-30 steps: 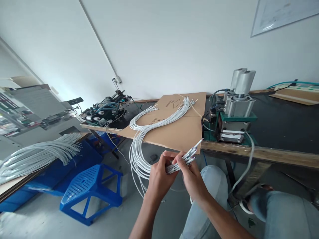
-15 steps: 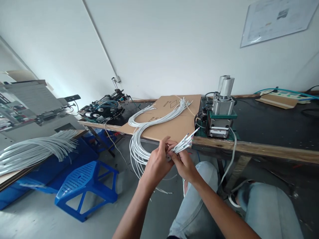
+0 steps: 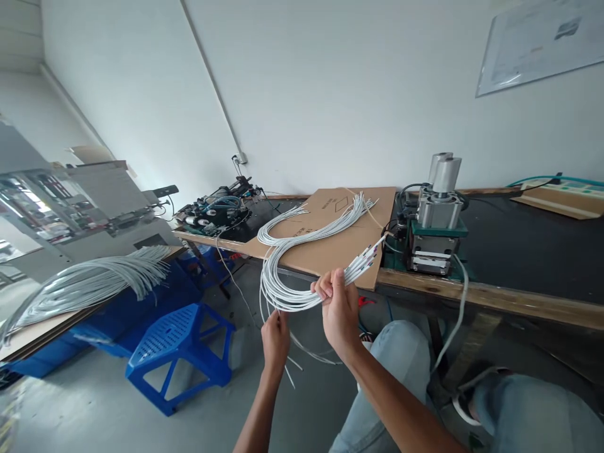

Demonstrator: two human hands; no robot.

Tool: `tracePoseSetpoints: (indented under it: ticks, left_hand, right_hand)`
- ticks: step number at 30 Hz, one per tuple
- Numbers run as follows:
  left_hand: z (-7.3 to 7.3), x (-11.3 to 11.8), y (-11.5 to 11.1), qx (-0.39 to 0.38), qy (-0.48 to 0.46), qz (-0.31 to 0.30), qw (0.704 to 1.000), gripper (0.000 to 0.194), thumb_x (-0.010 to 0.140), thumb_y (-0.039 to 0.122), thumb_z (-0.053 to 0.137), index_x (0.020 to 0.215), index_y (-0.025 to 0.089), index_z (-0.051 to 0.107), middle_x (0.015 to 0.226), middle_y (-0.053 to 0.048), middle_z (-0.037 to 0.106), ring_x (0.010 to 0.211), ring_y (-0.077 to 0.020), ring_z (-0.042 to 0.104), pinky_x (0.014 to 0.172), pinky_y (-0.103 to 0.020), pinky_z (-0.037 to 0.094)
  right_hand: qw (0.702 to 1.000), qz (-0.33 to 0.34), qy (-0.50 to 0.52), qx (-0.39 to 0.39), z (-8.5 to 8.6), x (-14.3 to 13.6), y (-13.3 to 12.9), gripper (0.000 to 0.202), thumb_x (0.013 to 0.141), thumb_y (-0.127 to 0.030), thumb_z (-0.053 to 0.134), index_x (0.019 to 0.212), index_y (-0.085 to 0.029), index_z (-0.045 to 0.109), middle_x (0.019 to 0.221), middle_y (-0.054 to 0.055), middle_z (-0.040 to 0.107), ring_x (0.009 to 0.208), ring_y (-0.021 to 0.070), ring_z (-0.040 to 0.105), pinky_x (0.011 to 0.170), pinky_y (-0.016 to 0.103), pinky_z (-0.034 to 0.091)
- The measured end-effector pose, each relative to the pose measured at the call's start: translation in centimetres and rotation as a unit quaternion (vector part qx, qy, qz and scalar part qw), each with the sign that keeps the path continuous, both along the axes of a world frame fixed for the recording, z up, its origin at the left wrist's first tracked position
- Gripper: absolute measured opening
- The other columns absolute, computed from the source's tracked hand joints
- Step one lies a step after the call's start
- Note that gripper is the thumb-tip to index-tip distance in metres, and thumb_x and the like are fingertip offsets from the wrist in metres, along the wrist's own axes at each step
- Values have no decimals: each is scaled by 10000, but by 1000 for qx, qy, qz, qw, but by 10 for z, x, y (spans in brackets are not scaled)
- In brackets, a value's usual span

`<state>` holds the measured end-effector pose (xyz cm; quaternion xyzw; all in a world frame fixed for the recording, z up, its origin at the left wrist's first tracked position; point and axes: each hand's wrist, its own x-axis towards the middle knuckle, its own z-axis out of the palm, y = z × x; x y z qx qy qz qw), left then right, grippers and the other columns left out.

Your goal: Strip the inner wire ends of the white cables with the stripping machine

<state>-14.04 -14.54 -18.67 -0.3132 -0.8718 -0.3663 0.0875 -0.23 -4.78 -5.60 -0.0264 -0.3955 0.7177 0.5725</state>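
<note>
My right hand point(image 3: 340, 311) is closed around a bundle of white cables point(image 3: 290, 296), near its end. The cut cable ends point(image 3: 362, 263), with small dark and coloured tips, stick out beyond my fingers toward the upper right. From that hand the bundle loops left and back up onto a cardboard sheet point(image 3: 325, 251) on the bench. My left hand point(image 3: 276, 340) is below the loop, its fingers pinched on loose white cables that hang from the bundle. How many it grips is hidden. A few loose ends point(image 3: 321, 357) dangle between the hands.
A press-like machine point(image 3: 436, 220) with metal cylinders stands on the bench, right of the cardboard. Another machine point(image 3: 212, 207) sits at the bench's left end. More white cables point(image 3: 104, 277) lie on a left-hand table. A blue stool point(image 3: 174, 340) stands on the floor.
My hands have separated. The left has moved down and left to the hanging cables, while the right now grips the bundle alone. The view has swung slightly left.
</note>
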Motion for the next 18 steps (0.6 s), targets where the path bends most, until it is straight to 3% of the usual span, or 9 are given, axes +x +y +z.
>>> tracePoseSetpoints:
  ticks: [3,6,10,14,18]
  left_hand:
    - [-3,-22,-7,-20,-13,7,1000,308,982,312,651,1257,172,635,1244,-94,675,1009,-248,698,842,-445,601]
    - [0,-49,-19,-34,-17,21,999,320,980,310,653,1271,178,629,1269,-98,664,1036,-255,691,861,-457,594]
    - [10,-71,-27,-26,-12,49,998,330,977,306,658,1279,178,624,1281,-101,659,1051,-259,686,871,-466,590]
    - [18,-64,-13,44,6,84,995,396,964,312,672,1332,188,594,1393,-117,593,1177,-305,629,957,-535,542]
    - [19,-58,27,119,-40,43,991,424,964,311,673,1359,193,576,1412,-121,580,1192,-311,622,964,-543,538]
  right_hand:
    - [999,-24,13,-20,14,1,16,532,923,-537,659,632,-249,319,568,-100,286,508,102,312,591,286,442]
    - [998,-42,30,-30,36,7,44,471,790,-388,827,693,-247,388,585,-114,332,515,92,358,590,271,430]
    - [995,-63,70,-30,60,15,75,491,673,-328,890,715,-249,408,605,-122,361,523,82,373,643,291,474]
    - [995,-56,78,-29,60,17,75,491,670,-313,902,710,-245,417,584,-128,348,511,77,355,643,299,490]
    - [996,-44,71,-35,49,15,58,460,718,-308,872,706,-242,416,560,-131,337,501,78,346,635,299,478]
